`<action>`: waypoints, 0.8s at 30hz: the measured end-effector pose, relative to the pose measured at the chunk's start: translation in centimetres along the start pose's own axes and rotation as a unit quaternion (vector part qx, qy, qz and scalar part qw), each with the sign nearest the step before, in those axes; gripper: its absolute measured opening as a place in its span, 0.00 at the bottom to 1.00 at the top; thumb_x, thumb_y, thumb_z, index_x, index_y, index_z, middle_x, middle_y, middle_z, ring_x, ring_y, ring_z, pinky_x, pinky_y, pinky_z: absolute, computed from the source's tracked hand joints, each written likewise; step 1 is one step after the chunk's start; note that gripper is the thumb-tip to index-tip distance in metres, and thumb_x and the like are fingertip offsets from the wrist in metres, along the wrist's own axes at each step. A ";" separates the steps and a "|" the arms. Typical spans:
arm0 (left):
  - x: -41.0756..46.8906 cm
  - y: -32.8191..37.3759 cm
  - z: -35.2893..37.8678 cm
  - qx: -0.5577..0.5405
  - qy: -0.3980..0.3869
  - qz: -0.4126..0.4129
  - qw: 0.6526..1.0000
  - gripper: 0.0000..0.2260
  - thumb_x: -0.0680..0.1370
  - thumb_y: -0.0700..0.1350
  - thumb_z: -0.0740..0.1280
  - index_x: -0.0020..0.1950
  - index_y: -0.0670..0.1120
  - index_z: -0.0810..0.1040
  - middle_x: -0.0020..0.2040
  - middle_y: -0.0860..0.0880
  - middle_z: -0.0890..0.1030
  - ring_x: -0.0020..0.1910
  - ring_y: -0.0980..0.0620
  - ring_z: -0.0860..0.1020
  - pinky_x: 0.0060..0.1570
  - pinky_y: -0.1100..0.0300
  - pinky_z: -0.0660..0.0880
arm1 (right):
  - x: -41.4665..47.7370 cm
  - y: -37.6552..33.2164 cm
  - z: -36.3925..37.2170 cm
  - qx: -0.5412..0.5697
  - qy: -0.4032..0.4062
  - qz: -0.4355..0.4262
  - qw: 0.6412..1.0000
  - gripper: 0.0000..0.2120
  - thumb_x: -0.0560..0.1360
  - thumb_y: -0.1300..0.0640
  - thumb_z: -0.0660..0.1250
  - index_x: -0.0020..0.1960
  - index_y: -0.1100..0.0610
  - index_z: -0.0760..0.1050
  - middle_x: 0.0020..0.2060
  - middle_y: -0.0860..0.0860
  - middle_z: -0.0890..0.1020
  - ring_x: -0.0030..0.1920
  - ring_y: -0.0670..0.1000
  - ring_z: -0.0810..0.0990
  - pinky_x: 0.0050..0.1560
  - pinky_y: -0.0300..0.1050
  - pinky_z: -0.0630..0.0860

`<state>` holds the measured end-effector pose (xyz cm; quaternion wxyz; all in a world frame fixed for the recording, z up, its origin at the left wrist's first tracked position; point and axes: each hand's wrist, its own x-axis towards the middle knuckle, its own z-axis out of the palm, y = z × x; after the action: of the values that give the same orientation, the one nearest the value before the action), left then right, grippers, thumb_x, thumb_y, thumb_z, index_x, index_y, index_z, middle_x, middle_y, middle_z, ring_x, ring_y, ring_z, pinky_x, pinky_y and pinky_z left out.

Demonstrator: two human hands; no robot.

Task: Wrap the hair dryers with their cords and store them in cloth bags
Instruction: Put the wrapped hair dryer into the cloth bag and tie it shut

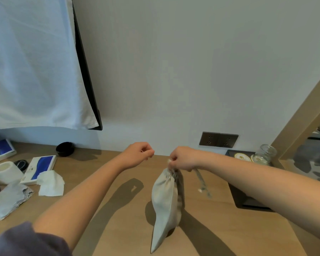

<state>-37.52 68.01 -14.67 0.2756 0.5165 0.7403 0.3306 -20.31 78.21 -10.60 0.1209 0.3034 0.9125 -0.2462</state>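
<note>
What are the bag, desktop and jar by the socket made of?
Bag: pale woven cloth, matte, creased and gathered at the neck. Desktop: wood or wood-look laminate, light, satin; faint grain, can't tell which. Jar: clear glass, probably; see-through with glints.

The one camera sits on the person's head, looking forward and down at the table (pixel 248 228) from close by, with the wall (pixel 192 71) just behind and maybe a mirror (pixel 314 154) far right.

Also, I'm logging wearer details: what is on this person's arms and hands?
Both the left hand and right hand are ungloved, with no rings or watch visible. The forearms are bare; a dark grey-purple short sleeve shows on the left upper arm.
</note>
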 end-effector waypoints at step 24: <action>-7.7 6.3 9.1 -0.196 -0.127 -0.066 0.970 0.14 0.77 0.50 0.68 0.53 0.41 0.71 0.41 0.45 0.74 0.26 0.55 0.76 0.25 0.65 0.71 | 0.1 -1.3 1.5 0.559 0.025 0.236 0.794 0.14 0.82 0.65 0.54 0.39 0.62 0.69 0.22 0.50 0.65 0.14 0.41 0.59 0.15 0.30 0.55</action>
<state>-24.57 64.12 -15.03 0.4844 0.4404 0.6526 0.3816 -21.12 76.55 -11.44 -0.0387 0.5304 0.5185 -0.6695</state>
